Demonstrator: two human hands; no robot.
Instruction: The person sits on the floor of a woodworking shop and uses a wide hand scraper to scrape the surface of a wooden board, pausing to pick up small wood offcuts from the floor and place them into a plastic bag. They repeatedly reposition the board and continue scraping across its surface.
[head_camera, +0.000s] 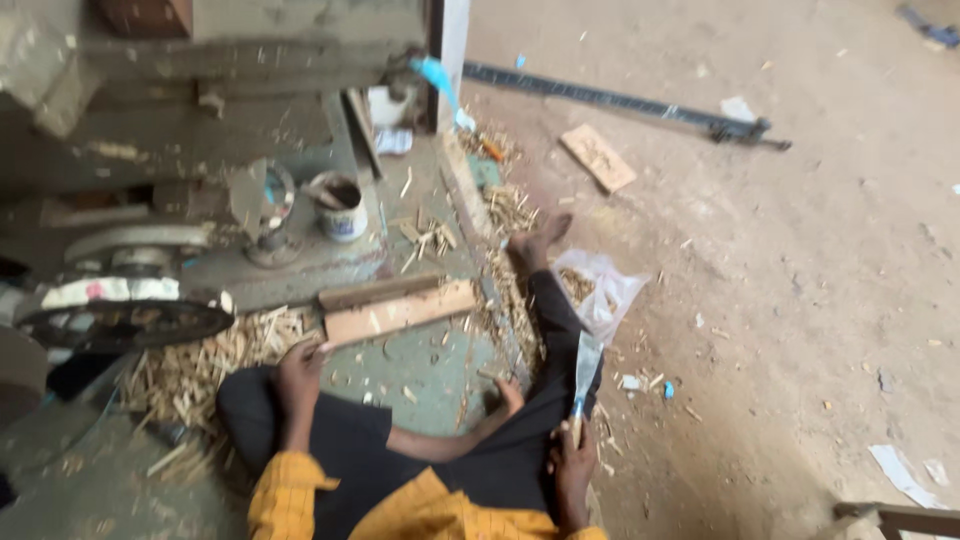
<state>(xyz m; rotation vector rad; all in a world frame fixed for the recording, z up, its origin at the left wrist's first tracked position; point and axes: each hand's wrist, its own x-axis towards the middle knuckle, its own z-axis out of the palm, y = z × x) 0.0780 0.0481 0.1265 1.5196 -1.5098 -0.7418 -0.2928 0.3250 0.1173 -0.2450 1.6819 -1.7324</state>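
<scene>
Steel scraper (586, 368) up close, its handle gripped in the right hand (572, 466) beside the outstretched leg, blade pointing away toward the clear plastic bag (603, 288). Left hand (300, 362) curls at the near end of the wooden plank (398, 312), well apart from the blade. Wood shavings (190, 372) already litter the floor, so I'd judge the work well underway.

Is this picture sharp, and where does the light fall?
Head view: soft with motion blur throughout; the left hand by the wooden block and the right hand holding the flat blade lack crisp edges. Even daylight brightens the dirt floor on the right; the machine at upper left sits dimmer. No glare.
</scene>
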